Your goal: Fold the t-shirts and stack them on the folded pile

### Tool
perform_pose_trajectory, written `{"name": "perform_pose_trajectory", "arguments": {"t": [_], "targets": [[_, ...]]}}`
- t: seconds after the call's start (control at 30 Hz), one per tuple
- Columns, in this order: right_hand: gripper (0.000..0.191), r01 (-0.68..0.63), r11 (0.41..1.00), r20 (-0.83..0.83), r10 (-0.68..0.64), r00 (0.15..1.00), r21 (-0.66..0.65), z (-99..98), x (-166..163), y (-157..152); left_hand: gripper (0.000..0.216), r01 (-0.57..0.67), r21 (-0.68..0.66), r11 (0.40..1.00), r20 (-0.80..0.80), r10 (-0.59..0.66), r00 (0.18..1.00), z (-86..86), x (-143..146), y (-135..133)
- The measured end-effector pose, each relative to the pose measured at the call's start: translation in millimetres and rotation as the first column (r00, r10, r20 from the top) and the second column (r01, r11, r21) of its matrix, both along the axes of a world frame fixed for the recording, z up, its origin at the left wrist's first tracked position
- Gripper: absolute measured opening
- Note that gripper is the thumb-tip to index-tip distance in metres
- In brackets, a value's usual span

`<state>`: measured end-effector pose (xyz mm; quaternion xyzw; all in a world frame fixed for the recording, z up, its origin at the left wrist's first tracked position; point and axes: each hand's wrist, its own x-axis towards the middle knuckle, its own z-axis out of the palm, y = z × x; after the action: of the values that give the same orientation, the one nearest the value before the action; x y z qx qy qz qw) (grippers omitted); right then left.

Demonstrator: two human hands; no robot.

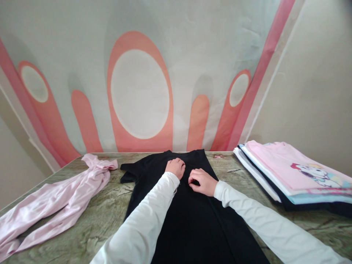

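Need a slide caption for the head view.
Left hand and right hand at a black short-sleeved shirt on a wood-grain table, between a pink garment and a folded-clothes stack.

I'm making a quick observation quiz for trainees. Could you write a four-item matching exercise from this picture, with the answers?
Column one
1. Black shirt
2. Pink garment
3. Pile of clothes
4. Left hand

Column two
A. Folded and stacked, on the right side of the table
B. Nearer the table's far edge than the right hand
C. Lying loose and unfolded, on the left side of the table
D. Laid out in the middle, beneath both forearms

Right pairs: 1-D, 2-C, 3-A, 4-B
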<state>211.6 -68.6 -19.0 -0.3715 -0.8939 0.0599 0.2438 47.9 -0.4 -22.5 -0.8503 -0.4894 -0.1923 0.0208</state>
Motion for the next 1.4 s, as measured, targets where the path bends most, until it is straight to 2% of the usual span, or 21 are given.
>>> {"name": "perform_pose_trajectory", "arguments": {"t": [0.17, 0.3, 0.47, 0.6, 0.77, 0.93, 1.07, 1.17, 1.33, 1.4], "targets": [[0.001, 0.001, 1.000, -0.038, 0.001, 0.999, 0.029, -0.8, 1.4, 1.0, 0.019, 0.012, 0.056, 0.998, 0.041, -0.015, 0.999, -1.8, -2.3, 1.8], [0.002, 0.008, 1.000, -0.112, -0.007, 0.994, 0.011, -3.3, 4.4, 1.4, 0.024, 0.107, 0.121, 0.987, 0.093, -0.119, 0.989, -3.4, -0.9, 4.0], [0.006, -0.068, 0.994, -0.181, 0.053, 0.982, -0.080, -2.3, 7.6, 1.8, 0.034, 0.237, -0.038, 0.971, -0.031, -0.238, 0.971, -13.1, 3.0, 6.9], [0.027, 0.042, 0.993, -0.260, -0.071, 0.963, -0.114, -7.5, 17.2, 14.3, 0.041, 0.230, -0.080, 0.970, -0.095, -0.238, 0.967, -20.3, 3.5, 6.1], [0.047, 0.222, 0.960, 0.008, -0.224, 0.975, -0.171, -22.9, 36.8, 36.1, 0.052, 0.234, -0.122, 0.965, -0.161, -0.252, 0.954, -21.2, 1.0, 2.4], [0.053, 0.326, 0.907, 0.164, -0.291, 0.943, -0.267, -20.9, 42.7, 58.0, 0.059, 0.249, -0.197, 0.948, -0.146, -0.280, 0.949, -13.9, -3.1, -2.4], [0.053, 0.349, 0.915, 0.247, -0.296, 0.922, -0.203, -18.3, 36.0, 81.1, 0.061, 0.248, -0.156, 0.956, -0.086, -0.263, 0.961, -11.8, -3.1, -5.0], [0.056, 0.391, 0.907, 0.326, -0.325, 0.888, -0.160, -23.8, 37.2, 98.7, 0.069, 0.237, -0.176, 0.955, -0.069, -0.253, 0.965, -12.8, -2.2, -5.1], [0.061, 0.583, 0.804, 0.353, -0.515, 0.781, -0.116, -34.0, 51.1, 118.2, 0.087, 0.218, -0.228, 0.949, -0.111, -0.248, 0.962, -13.3, -2.4, -3.7], [0.061, 0.608, 0.789, 0.333, -0.552, 0.765, -0.088, -34.7, 54.1, 118.5, 0.088, 0.201, -0.224, 0.954, -0.133, -0.234, 0.963, -14.0, -2.2, -3.7]]}}
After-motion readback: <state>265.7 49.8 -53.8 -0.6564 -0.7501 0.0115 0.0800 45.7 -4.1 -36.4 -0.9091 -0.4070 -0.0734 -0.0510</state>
